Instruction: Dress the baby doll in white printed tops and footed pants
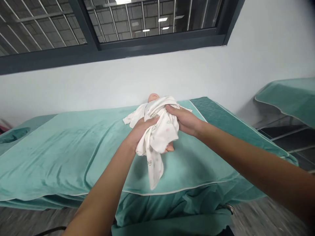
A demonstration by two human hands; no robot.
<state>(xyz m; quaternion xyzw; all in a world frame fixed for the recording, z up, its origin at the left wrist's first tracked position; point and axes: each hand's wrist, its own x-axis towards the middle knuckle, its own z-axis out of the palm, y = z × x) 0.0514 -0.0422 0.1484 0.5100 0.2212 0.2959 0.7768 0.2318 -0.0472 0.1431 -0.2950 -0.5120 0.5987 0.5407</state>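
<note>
Bunched white baby clothing with small pale prints hangs between my two hands, one end dangling down like a sleeve or leg. My left hand grips its left side, thumb on top. On the right, my right hand has its fingers closed round the upper edge of the cloth. Behind and beneath lies a baby doll, its head toward the wall and a bit of its lower body showing under the cloth. A white long-sleeved top spreads out around the doll. Most of the doll is hidden.
The doll rests on a bed with a green cover that has pale piping. A white wall and a dark-framed barred window stand behind. At the right is another green-covered surface above a metal frame.
</note>
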